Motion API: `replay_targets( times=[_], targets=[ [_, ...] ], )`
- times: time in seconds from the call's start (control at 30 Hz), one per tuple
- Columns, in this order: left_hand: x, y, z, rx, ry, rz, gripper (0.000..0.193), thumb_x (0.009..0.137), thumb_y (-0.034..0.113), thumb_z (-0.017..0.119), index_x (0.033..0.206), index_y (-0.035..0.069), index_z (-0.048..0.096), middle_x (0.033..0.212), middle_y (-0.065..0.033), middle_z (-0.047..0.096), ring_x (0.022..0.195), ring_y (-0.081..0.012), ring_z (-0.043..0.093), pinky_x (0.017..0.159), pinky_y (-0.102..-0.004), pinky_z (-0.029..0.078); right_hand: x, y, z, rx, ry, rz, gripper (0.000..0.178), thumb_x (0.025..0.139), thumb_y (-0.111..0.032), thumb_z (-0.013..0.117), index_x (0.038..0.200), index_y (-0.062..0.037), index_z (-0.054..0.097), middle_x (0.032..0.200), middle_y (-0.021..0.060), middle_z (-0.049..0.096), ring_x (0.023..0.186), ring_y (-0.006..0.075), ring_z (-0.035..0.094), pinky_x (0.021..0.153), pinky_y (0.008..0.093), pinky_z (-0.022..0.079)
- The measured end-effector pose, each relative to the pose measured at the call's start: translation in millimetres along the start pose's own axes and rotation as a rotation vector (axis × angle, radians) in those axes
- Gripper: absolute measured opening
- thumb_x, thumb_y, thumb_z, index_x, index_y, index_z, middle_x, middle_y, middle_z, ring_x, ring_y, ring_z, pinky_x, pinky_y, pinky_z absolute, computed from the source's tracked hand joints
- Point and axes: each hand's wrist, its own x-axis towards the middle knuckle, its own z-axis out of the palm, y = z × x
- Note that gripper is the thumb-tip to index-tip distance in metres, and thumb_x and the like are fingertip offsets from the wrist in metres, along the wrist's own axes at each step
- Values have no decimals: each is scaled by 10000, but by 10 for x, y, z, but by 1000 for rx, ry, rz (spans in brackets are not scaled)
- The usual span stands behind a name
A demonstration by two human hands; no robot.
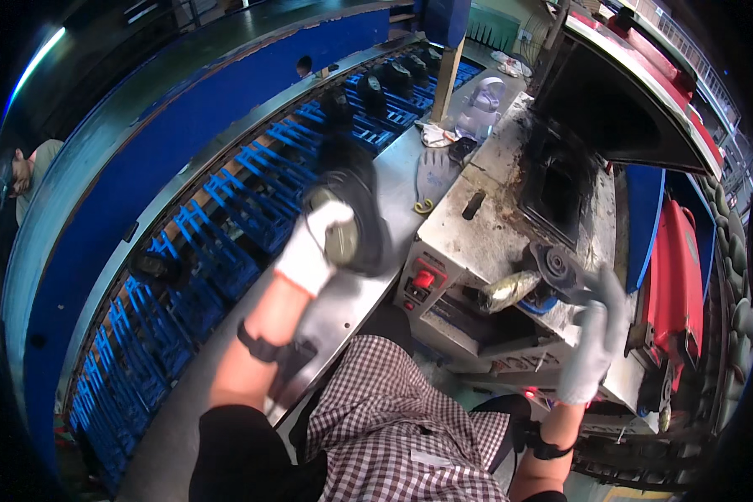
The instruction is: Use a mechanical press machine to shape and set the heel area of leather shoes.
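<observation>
My left hand (308, 251), in a white glove, is closed on a black shoe (375, 224) with a pale yellowish-green patch facing me. Motion smears the shoe, held over the metal bench. My right hand (592, 347), also gloved and partly blurred, has its fingers stretched out and apart. They are beside a dark piece with a round disc (554, 266) at the machine's near right; whether they touch it I cannot tell. From that piece a yellowish, shiny wrapped end (512, 291) points left.
A conveyor with blue racks (234, 180) runs along the left, carrying several black shoes. The metal bench (397, 180) bears a grey glove (437, 174) and a clear jug (482, 109). The stained machine (468, 238) has a red switch (424, 279). Another person (33, 171) is far left.
</observation>
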Motion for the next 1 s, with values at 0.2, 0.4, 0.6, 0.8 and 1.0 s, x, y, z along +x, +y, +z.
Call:
replay_targets(
  times=[0.2, 0.4, 0.6, 0.8, 1.0],
  targets=[
    [2015, 324, -702, 546, 329, 288, 327, 646, 151, 786, 946, 58, 696, 861, -54, 654, 776, -219, 625, 730, -369, 517, 182, 1225, -241, -514, 107, -119, 329, 960, -3, 585, 1283, -3, 651, 1205, 145, 677, 1110, 271, 645, 990, 368, 489],
    [2977, 816, -1848, 1422, 597, 402, 972, 849, 326, 735, 1597, -41, 234, 1622, -303, 326, 1510, -422, 331, 1242, -438, 310, 189, 924, -22, -611, 87, -229, 255, 894, -2, 636, 1139, -20, 705, 1078, 163, 698, 1028, 342, 656, 947, 426, 499],
    [2952, 224, -1449, 1353, 583, 180, 1000, 982, 499, 605, 1640, -9, 49, 1657, -295, 256, 1528, -418, 298, 1235, -456, 301, 188, 956, -81, -689, 122, -181, 247, 889, -4, 643, 1129, -8, 702, 1074, 162, 696, 1012, 343, 650, 942, 424, 499],
    [1676, 670, -1585, 1495, 600, 248, 950, 925, 481, 627, 1627, -4, 208, 1640, -273, 323, 1509, -418, 335, 1230, -462, 299, 206, 962, -64, -666, 127, -201, 254, 886, -8, 644, 1135, -13, 698, 1063, 156, 692, 1009, 341, 648, 935, 424, 497],
    [274, 1355, -2341, 2105, 1880, 522, 533, 776, 528, 765, 1000, 47, 712, 970, -145, 736, 901, -339, 702, 818, -451, 542, 180, 878, -130, -736, 163, -209, 250, 885, -28, 652, 1130, -19, 704, 1062, 156, 692, 1010, 348, 647, 920, 426, 497]
  ],
)
